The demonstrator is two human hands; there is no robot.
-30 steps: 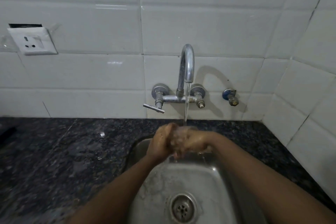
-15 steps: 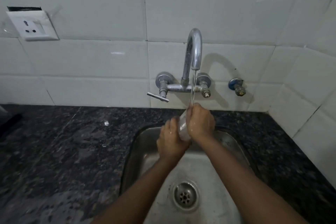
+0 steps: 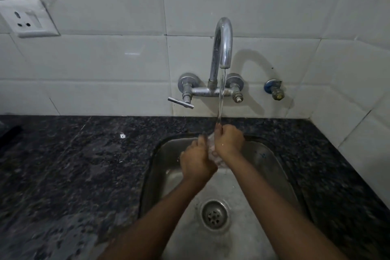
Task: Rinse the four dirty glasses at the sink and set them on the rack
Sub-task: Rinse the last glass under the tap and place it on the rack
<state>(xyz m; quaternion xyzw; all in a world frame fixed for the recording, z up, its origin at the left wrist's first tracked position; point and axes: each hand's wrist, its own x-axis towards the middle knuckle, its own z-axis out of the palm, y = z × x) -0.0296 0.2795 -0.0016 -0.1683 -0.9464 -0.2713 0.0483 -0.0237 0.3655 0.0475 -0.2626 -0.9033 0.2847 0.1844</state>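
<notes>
Glass [image 3: 211, 149] sat clamped between both hands over the sink [image 3: 274, 167], under the tap [image 3: 221, 48] stream. Left hand [image 3: 197, 162] and right hand [image 3: 229, 142] each had fingers wrapped on it; I saw only a sliver of clear wall between them. Main risk as I read it: wet glass slipping, dropping onto the steel basin and chipping. Water glancing off the rim could also spray the dark surface [image 3: 84, 164]. No rack in view, so I couldn't judge the carry.
</notes>
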